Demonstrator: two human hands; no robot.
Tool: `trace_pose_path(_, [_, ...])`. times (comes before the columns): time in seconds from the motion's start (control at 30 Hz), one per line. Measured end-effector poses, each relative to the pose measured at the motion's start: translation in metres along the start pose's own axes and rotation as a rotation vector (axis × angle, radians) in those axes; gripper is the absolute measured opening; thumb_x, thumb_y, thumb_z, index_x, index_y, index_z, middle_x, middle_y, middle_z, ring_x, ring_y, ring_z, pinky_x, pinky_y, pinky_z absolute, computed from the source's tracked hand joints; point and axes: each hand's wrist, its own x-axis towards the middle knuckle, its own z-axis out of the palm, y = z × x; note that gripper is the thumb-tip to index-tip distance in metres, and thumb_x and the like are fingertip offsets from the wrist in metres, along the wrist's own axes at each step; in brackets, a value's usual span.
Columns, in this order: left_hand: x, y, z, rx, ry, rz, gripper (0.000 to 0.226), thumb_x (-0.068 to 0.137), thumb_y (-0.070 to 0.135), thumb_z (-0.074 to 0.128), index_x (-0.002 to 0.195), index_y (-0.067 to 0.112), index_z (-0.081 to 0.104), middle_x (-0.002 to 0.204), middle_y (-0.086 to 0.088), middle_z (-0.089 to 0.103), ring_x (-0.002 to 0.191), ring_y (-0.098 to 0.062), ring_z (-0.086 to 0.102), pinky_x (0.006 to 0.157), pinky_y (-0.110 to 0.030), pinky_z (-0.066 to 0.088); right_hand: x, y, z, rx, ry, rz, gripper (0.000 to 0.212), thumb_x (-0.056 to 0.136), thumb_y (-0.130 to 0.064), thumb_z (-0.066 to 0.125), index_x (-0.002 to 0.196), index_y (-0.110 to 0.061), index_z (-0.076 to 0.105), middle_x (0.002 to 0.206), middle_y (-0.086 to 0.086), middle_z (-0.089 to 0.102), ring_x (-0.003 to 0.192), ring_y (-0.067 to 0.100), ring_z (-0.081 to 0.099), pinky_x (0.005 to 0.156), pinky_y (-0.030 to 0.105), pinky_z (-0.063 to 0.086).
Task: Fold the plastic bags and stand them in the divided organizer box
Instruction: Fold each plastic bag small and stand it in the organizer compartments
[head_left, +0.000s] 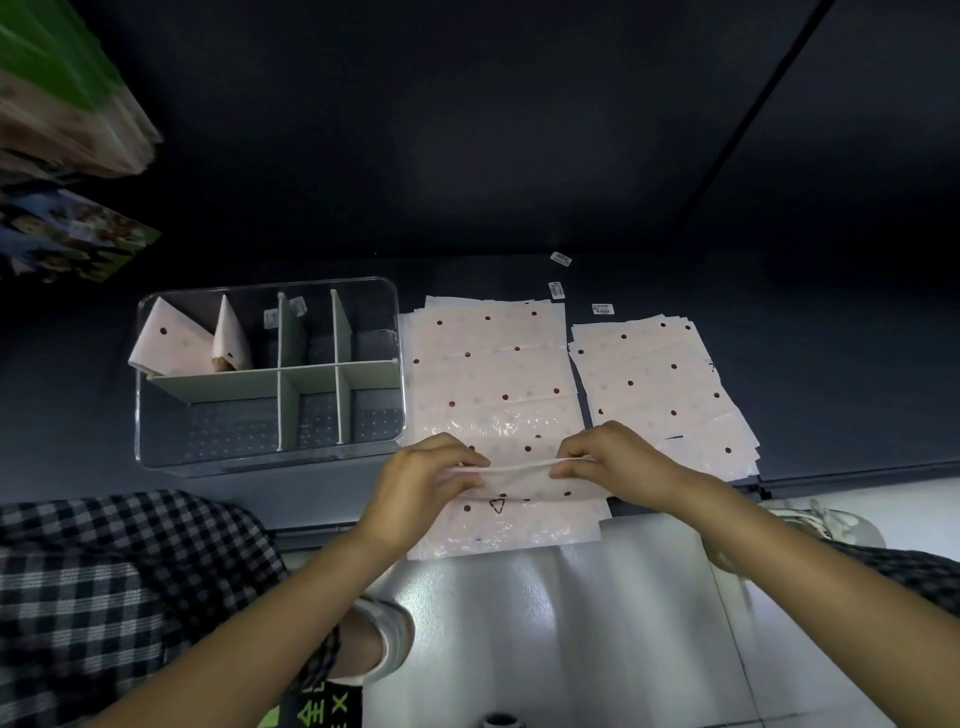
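Pinching with both hands, I hold one plastic bag (519, 480) by its near folded edge, raised slightly above the main stack of bags (488, 364). My left hand (423, 475) clamps the left end of that fold between thumb and curled fingers. My right hand (618, 460) clamps the right end in the same manner. The fold runs straight between the two hands, and a printed triangle mark shows just below it.

The main stack lies flat on the dark surface (831, 405), just right of the organizer box (270, 452), with its near end overhanging the surface edge. A second stack of bags (660, 384) lies to the right of the main stack, fanned out and slightly rotated.

The organizer box is clear-walled with pale green dividers (288, 382) forming several compartments. Two folded bags (176, 343) stand in the far left compartment, both shaped as triangles and leaning against each other. The remaining compartments visible from this view hold no bags.

Three small labels (557, 290) lie on the dark surface beyond the stacks. Checked trousers (104, 582) show at lower left.
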Motion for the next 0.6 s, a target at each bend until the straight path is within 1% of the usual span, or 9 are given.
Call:
trace_pose_path(0.07, [0.001,0.001,0.000,0.022,0.017,0.013,0.011,0.076,0.009,0.076,0.086,0.013,0.076,0.085,0.007,0.070,0.078,-0.007,0.066,0.074,-0.030,0.053,-0.001,-0.002,-0.002,-0.020,-0.017,-0.001,0.030,0.090,-0.033,0.060,0.082,-0.005,0.065,0.073,0.013,0.059,0.067,0.017,0.046,0.063,0.029,0.035])
trace_pose_path(0.13, [0.001,0.001,0.002,0.021,0.035,-0.004,0.007,0.076,0.009,0.076,0.082,0.014,0.077,0.081,0.008,0.072,0.076,-0.007,0.067,0.073,-0.031,0.054,-0.002,-0.004,-0.003,-0.078,0.002,-0.003,0.023,0.088,-0.037,0.062,0.098,-0.018,0.068,0.085,-0.001,0.066,0.081,0.014,0.053,0.075,0.027,0.040])
trace_pose_path(0.2, [0.000,0.000,0.003,-0.016,0.051,-0.069,0.007,0.076,0.010,0.077,0.078,0.017,0.076,0.077,0.012,0.072,0.074,-0.004,0.067,0.073,-0.030,0.054,-0.004,-0.009,0.000,-0.156,0.062,-0.050,0.032,0.085,-0.041,0.064,0.115,-0.028,0.062,0.102,-0.014,0.065,0.097,0.006,0.051,0.086,0.022,0.038])
trace_pose_path(0.23, [-0.001,0.000,0.004,-0.030,0.053,-0.104,0.009,0.076,0.011,0.077,0.076,0.020,0.076,0.075,0.014,0.072,0.074,-0.003,0.067,0.073,-0.029,0.053,-0.004,-0.011,0.003,-0.194,0.094,-0.087,0.034,0.085,-0.042,0.064,0.117,-0.029,0.062,0.105,-0.015,0.065,0.100,0.005,0.050,0.087,0.019,0.035])
trace_pose_path(0.33, [-0.004,-0.001,0.007,-0.076,-0.024,-0.209,0.022,0.078,0.014,0.075,0.068,0.032,0.069,0.071,0.016,0.070,0.073,-0.002,0.065,0.073,-0.026,0.051,-0.004,-0.019,0.017,-0.365,0.120,-0.173,0.026,0.094,-0.038,0.052,0.107,-0.022,0.066,0.097,-0.006,0.067,0.099,0.011,0.054,0.079,0.018,0.031])
trace_pose_path(0.4, [-0.005,-0.005,0.006,-0.130,-0.102,-0.278,0.024,0.081,0.015,0.073,0.067,0.033,0.065,0.071,0.016,0.069,0.073,0.000,0.064,0.074,-0.022,0.048,-0.004,-0.020,0.023,-0.373,0.069,-0.125,0.026,0.098,-0.036,0.045,0.103,-0.019,0.064,0.087,-0.005,0.063,0.091,0.014,0.053,0.073,0.021,0.031])
trace_pose_path(0.5, [-0.006,-0.013,0.003,-0.235,-0.252,-0.354,0.018,0.088,0.017,0.065,0.070,0.021,0.064,0.067,0.012,0.062,0.065,0.003,0.054,0.066,-0.014,0.041,0.000,-0.017,0.024,-0.259,-0.045,-0.027,0.024,0.100,-0.033,0.040,0.096,-0.018,0.058,0.066,-0.013,0.046,0.080,0.015,0.047,0.070,0.027,0.035])
trace_pose_path(0.53, [-0.007,-0.015,0.002,-0.271,-0.280,-0.375,0.019,0.090,0.017,0.062,0.072,0.016,0.064,0.066,0.011,0.058,0.063,0.001,0.051,0.062,-0.014,0.041,0.004,-0.016,0.024,-0.238,-0.064,-0.014,0.024,0.100,-0.032,0.039,0.095,-0.016,0.056,0.065,-0.012,0.044,0.082,0.016,0.046,0.071,0.029,0.037])
trace_pose_path(0.6, [-0.007,-0.020,0.003,-0.307,-0.263,-0.438,0.021,0.094,0.016,0.057,0.076,0.008,0.062,0.067,0.001,0.052,0.062,-0.008,0.048,0.054,-0.017,0.041,0.014,-0.014,0.026,-0.236,-0.069,-0.003,0.025,0.101,-0.030,0.037,0.094,-0.013,0.055,0.073,-0.005,0.051,0.092,0.018,0.046,0.078,0.032,0.041])
